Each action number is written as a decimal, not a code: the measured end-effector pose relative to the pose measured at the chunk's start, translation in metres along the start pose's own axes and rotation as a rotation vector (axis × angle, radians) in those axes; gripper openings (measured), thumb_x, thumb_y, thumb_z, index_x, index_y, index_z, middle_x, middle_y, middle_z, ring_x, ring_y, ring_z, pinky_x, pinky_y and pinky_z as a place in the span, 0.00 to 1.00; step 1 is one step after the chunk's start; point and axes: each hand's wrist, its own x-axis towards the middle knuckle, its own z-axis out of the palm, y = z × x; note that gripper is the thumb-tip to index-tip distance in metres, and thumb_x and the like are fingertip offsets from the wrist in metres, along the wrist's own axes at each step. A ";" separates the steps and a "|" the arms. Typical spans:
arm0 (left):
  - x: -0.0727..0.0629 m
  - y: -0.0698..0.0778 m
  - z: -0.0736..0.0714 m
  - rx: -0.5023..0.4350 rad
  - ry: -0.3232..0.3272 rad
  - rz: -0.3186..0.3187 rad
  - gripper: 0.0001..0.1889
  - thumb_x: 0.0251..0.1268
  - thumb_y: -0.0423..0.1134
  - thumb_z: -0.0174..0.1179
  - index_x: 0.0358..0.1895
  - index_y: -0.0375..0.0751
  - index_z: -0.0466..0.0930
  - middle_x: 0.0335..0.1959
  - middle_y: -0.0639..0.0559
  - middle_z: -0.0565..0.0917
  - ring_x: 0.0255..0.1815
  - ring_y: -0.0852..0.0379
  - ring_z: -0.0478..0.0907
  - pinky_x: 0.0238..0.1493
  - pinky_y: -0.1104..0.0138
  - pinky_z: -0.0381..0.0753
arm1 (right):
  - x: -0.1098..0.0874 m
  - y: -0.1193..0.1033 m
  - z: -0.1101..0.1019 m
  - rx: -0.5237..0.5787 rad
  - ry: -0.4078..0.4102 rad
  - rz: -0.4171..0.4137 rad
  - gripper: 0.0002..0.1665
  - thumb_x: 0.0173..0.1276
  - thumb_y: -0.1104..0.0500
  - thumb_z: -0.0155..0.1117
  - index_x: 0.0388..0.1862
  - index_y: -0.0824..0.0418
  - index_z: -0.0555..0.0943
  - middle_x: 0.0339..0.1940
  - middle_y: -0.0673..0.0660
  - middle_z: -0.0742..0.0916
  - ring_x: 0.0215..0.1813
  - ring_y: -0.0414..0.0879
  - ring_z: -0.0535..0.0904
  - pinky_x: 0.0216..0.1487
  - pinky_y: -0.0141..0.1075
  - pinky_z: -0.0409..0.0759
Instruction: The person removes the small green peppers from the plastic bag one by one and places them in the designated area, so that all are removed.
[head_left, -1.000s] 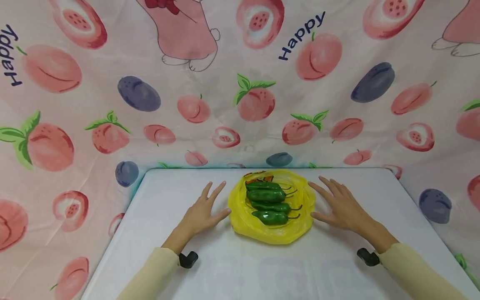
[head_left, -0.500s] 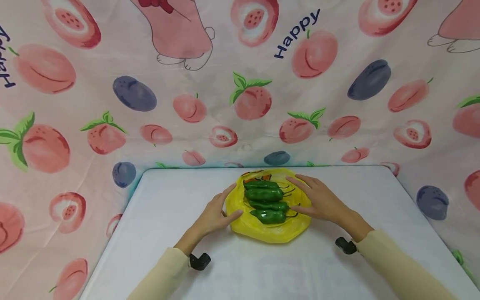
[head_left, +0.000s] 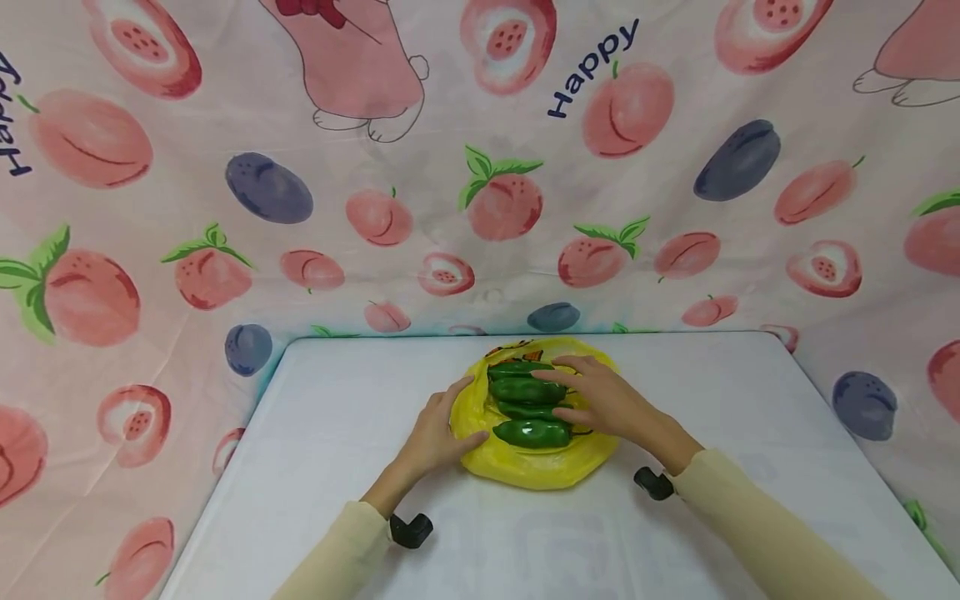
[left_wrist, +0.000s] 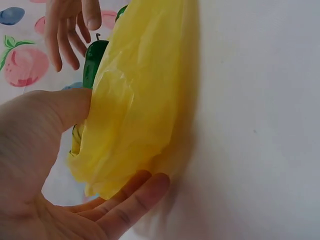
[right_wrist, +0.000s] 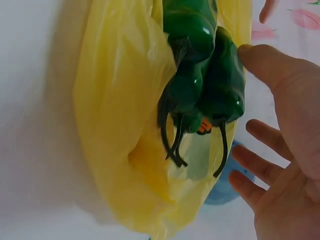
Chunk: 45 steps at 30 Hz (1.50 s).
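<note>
Several glossy green chili peppers (head_left: 532, 433) lie side by side in an opened yellow plastic bag (head_left: 542, 473), their stems toward the right. My left hand (head_left: 438, 429) curls round the bag's left side. In the left wrist view its thumb lies at the bag's rim and its fingers (left_wrist: 137, 202) bend against the outside. My right hand (head_left: 611, 398) hovers over the right part of the bag with its fingers spread above the peppers. The right wrist view shows the thumb close to one pepper (right_wrist: 226, 80) and nothing gripped. Some pepper stems are hidden beneath this hand.
The bag rests on a white table (head_left: 352, 375) near its back edge. A pink cloth printed with fruit (head_left: 495, 108) hangs behind the table. A black wrist camera (head_left: 411, 531) is strapped under each sleeve.
My right hand has moved left from beside the bag to over the peppers. The left hand has moved right and now closes round the bag's left edge.
</note>
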 end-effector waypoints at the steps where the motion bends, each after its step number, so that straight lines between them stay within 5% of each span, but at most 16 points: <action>1: -0.001 0.000 0.000 0.000 0.001 0.004 0.45 0.61 0.51 0.73 0.80 0.56 0.60 0.67 0.35 0.70 0.65 0.38 0.72 0.64 0.40 0.73 | 0.002 -0.001 0.000 0.002 -0.006 -0.001 0.37 0.65 0.50 0.77 0.73 0.47 0.76 0.70 0.64 0.77 0.68 0.63 0.73 0.66 0.63 0.72; 7: -0.004 -0.004 0.002 -0.017 0.019 0.031 0.45 0.59 0.45 0.76 0.78 0.57 0.62 0.67 0.36 0.68 0.63 0.39 0.72 0.64 0.43 0.74 | 0.014 -0.006 0.002 0.016 -0.054 0.000 0.33 0.68 0.53 0.74 0.72 0.49 0.77 0.66 0.62 0.80 0.66 0.60 0.75 0.65 0.58 0.75; 15: -0.004 -0.008 0.000 -0.017 0.033 0.005 0.42 0.58 0.41 0.77 0.75 0.56 0.67 0.66 0.39 0.66 0.35 0.56 0.74 0.39 0.67 0.80 | 0.026 -0.008 0.007 0.059 -0.182 0.053 0.32 0.70 0.58 0.72 0.72 0.48 0.76 0.64 0.60 0.80 0.64 0.57 0.76 0.66 0.54 0.76; 20: -0.004 -0.011 -0.003 -0.033 0.053 0.042 0.40 0.56 0.36 0.77 0.73 0.53 0.70 0.66 0.42 0.65 0.26 0.62 0.73 0.31 0.71 0.79 | 0.031 -0.009 0.008 0.082 -0.220 0.034 0.32 0.71 0.63 0.70 0.72 0.49 0.77 0.63 0.58 0.81 0.63 0.55 0.77 0.65 0.52 0.76; 26: -0.002 -0.013 -0.005 -0.037 0.043 0.117 0.35 0.56 0.32 0.76 0.69 0.49 0.75 0.55 0.45 0.75 0.27 0.59 0.73 0.32 0.70 0.78 | 0.033 -0.008 0.009 0.092 -0.231 0.007 0.31 0.70 0.67 0.68 0.70 0.50 0.79 0.60 0.58 0.82 0.60 0.54 0.78 0.64 0.52 0.78; 45: 0.008 -0.024 -0.008 -0.198 -0.051 0.029 0.28 0.59 0.30 0.74 0.65 0.42 0.80 0.47 0.50 0.82 0.30 0.59 0.76 0.27 0.72 0.77 | 0.012 0.014 0.003 0.261 -0.138 0.036 0.30 0.69 0.67 0.69 0.69 0.53 0.79 0.60 0.58 0.82 0.56 0.52 0.79 0.54 0.48 0.81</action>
